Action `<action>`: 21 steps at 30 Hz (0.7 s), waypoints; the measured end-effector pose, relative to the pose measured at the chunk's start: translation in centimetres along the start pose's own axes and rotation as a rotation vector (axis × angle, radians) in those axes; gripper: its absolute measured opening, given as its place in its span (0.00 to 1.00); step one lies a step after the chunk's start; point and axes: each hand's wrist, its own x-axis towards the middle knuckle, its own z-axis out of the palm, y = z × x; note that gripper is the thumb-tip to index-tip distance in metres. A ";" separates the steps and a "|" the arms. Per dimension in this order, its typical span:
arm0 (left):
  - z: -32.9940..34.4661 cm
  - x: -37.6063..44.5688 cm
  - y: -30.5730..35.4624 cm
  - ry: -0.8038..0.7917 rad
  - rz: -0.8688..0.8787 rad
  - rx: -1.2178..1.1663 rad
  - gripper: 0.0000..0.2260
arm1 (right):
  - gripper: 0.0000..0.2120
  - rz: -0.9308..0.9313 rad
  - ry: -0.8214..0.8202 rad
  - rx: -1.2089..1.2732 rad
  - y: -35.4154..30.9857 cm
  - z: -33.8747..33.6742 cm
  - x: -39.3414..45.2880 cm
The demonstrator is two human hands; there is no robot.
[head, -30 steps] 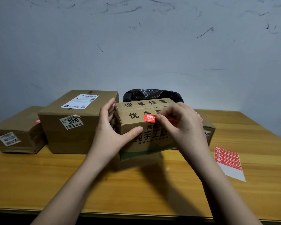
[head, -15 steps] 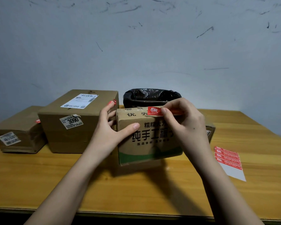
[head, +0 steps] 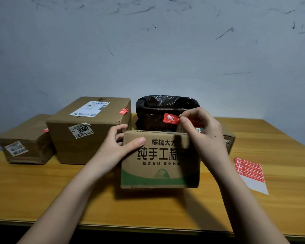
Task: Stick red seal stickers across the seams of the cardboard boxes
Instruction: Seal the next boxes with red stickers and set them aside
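Honey-coloured wood grain runs across the long tabletop (head: 42, 187), which stands against a pale grey painted wall (head: 148, 59) scuffed with dark scratches and streaks. At the far left a low, dented brown cardboard box (head: 25, 143) sits on the wood with a white barcode label on its front and a scrap of red at its upper right corner. Just beside it stands a taller brown cardboard box (head: 88, 138) bearing a white shipping label on top, a tag printed "3090" on its front, and a red seal sticker (head: 123, 110) folded over its top right edge. The left hand (head: 116, 147) grips the left side of a printed cardboard box with black Chinese lettering and a green band (head: 158, 166), thumb pressed on the front face, fingers wrapped behind the corner. Behind this box stands a container lined with a black plastic bag (head: 165, 106). The right hand (head: 201, 131) pinches a loose red seal sticker with white characters (head: 171, 118) between thumb and forefinger, held above the printed box's top edge and apart from it. Another brown carton (head: 229, 140) peeks out behind the right wrist. Near the right end lies a white backing sheet with rows of red stickers (head: 250, 171).
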 end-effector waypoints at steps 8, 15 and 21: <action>-0.1 -0.7 -1.2 -0.064 0.106 -0.003 0.55 | 0.02 0.087 0.000 0.120 0.6 -0.6 0.1; -0.6 -1.3 -2.7 -0.093 0.147 0.037 0.53 | 0.02 0.152 -0.028 0.139 1.3 -0.1 -0.1; -0.9 -1.6 -3.8 -0.123 0.144 0.038 0.51 | 0.03 0.159 -0.077 0.117 1.4 0.3 -0.3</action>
